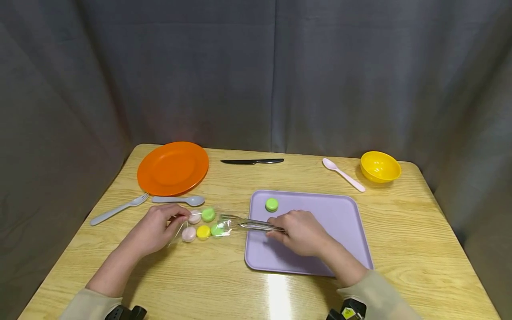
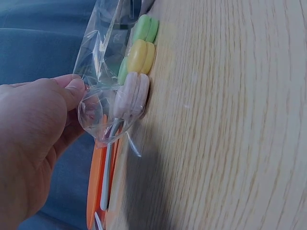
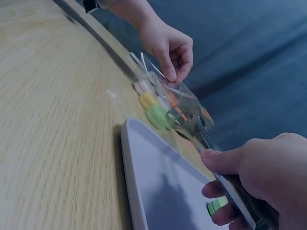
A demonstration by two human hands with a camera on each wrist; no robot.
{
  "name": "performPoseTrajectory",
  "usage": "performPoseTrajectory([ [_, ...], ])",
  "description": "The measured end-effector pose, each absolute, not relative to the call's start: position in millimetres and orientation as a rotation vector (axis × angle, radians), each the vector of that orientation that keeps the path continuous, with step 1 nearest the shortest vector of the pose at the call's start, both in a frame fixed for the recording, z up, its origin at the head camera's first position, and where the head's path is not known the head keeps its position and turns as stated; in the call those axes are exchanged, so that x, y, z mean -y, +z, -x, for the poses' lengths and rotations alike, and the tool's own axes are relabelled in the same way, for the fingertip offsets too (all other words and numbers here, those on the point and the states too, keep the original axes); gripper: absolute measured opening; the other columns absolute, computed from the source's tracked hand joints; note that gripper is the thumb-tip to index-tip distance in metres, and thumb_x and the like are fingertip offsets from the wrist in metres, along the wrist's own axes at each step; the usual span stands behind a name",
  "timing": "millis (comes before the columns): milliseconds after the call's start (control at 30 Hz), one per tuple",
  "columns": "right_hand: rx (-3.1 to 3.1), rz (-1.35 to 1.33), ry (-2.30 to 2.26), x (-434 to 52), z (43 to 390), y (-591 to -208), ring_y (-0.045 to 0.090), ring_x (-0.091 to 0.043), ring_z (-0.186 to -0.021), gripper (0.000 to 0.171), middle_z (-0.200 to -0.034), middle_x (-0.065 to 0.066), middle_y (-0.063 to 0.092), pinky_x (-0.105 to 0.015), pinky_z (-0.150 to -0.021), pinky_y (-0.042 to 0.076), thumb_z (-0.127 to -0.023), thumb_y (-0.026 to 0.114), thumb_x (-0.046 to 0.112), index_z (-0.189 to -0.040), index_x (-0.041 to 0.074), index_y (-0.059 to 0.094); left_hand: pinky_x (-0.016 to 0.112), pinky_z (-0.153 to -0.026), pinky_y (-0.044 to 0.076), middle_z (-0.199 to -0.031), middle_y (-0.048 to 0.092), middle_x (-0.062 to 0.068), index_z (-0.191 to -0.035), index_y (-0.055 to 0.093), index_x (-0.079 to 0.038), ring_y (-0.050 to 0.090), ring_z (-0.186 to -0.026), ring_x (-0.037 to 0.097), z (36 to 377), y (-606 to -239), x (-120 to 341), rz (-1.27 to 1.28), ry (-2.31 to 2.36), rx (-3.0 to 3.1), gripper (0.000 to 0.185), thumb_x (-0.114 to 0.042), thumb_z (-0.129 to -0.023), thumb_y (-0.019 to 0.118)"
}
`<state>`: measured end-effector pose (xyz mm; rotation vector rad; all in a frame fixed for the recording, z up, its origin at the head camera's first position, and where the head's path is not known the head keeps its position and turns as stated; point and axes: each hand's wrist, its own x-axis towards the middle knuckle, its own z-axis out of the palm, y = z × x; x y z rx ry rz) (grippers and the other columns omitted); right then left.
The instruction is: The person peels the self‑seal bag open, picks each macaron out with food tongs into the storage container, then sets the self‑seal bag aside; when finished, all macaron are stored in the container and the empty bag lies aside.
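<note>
A clear plastic bag (image 2: pixel 103 43) lies on the table, pinched at its left end between the thumb and fingers of my left hand (image 1: pixel 156 229). Inside are two pink macarons (image 1: pixel 189 234), a yellow macaron (image 1: pixel 203 232) and two green macarons (image 1: pixel 208 214). My right hand (image 1: pixel 302 233) grips metal tongs (image 1: pixel 260 225) over the purple tray (image 1: pixel 336 222). The tongs point left, their tips at the bag's right end, beside the nearer green macaron. In the right wrist view the tips overlap the clear film. Another green macaron (image 1: pixel 271 205) rests on the tray near its far left corner.
An orange plate (image 1: pixel 174 169) stands at the back left, with a grey fork (image 1: pixel 120 209) and a grey spoon (image 1: pixel 178 200) in front of it. Along the back lie a black knife (image 1: pixel 252 161) and a pink spoon (image 1: pixel 344 174), beside a yellow bowl (image 1: pixel 380 167).
</note>
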<state>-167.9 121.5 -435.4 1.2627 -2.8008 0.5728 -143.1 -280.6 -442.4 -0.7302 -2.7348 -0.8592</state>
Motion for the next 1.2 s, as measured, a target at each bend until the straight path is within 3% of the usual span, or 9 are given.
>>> performPoseTrajectory([
  [133,2.83,-1.283,0.6,-113,169,-435,0.073,-0.018,-0.091,0.032,-0.102,0.006,0.077,-0.047,-0.075,0.058,-0.103,0.07,0.041,-0.119,0.014,0.078,0.03,-0.071,0.059,-0.1,0.076,0.001,-0.105,0.078,-0.008,0.065,-0.082,0.008,144,-443,279,0.739,-0.858,2.731,0.012,0.0,-0.097,0.077],
  [333,2.868,-1.293,0.552,-105,168,-436,0.059,-0.008,-0.072,0.027,-0.083,0.016,0.064,-0.037,-0.061,0.05,-0.101,0.073,0.045,-0.106,0.019,0.072,0.029,-0.069,0.058,-0.1,0.076,0.0,-0.105,0.078,-0.009,0.064,-0.08,0.007,143,-444,278,0.737,-0.856,2.736,0.012,0.0,-0.097,0.077],
  [500,2.903,-1.28,0.493,-100,166,-439,0.051,-0.005,-0.064,0.026,-0.074,0.019,0.054,-0.035,-0.058,0.045,-0.1,0.073,0.046,-0.102,0.021,0.069,0.029,-0.069,0.057,-0.1,0.076,0.001,-0.105,0.078,-0.01,0.064,-0.08,0.007,143,-445,278,0.742,-0.864,2.741,0.011,-0.001,-0.098,0.076],
  [733,2.89,-1.271,0.486,-99,165,-441,0.053,-0.007,-0.067,0.032,-0.085,0.014,0.066,-0.04,-0.066,0.05,-0.101,0.072,0.044,-0.119,0.016,0.075,0.031,-0.072,0.059,-0.101,0.075,-0.002,-0.105,0.078,-0.01,0.065,-0.083,0.006,142,-444,279,0.733,-0.85,2.75,0.014,0.0,-0.096,0.077],
  [933,2.885,-1.261,0.492,-105,163,-439,0.052,-0.008,-0.064,0.024,-0.081,0.014,0.063,-0.038,-0.061,0.049,-0.102,0.072,0.043,-0.106,0.02,0.072,0.032,-0.074,0.059,-0.101,0.075,-0.003,-0.106,0.078,-0.012,0.066,-0.084,0.006,142,-443,278,0.73,-0.83,2.767,0.014,-0.001,-0.097,0.077],
  [1067,2.852,-1.243,0.515,-116,159,-437,0.053,-0.007,-0.066,0.025,-0.086,0.013,0.068,-0.041,-0.065,0.051,-0.101,0.073,0.042,-0.109,0.018,0.073,0.032,-0.074,0.059,-0.102,0.075,-0.003,-0.106,0.078,-0.012,0.066,-0.085,0.006,141,-444,279,0.741,-0.841,2.759,0.015,0.0,-0.097,0.077],
  [1200,2.847,-1.204,0.534,-129,156,-435,0.053,-0.007,-0.066,0.027,-0.087,0.012,0.069,-0.037,-0.06,0.048,-0.101,0.073,0.041,-0.111,0.016,0.075,0.031,-0.073,0.059,-0.102,0.075,-0.004,-0.105,0.078,-0.012,0.066,-0.085,0.006,141,-444,279,0.751,-0.842,2.742,0.017,0.001,-0.095,0.078],
])
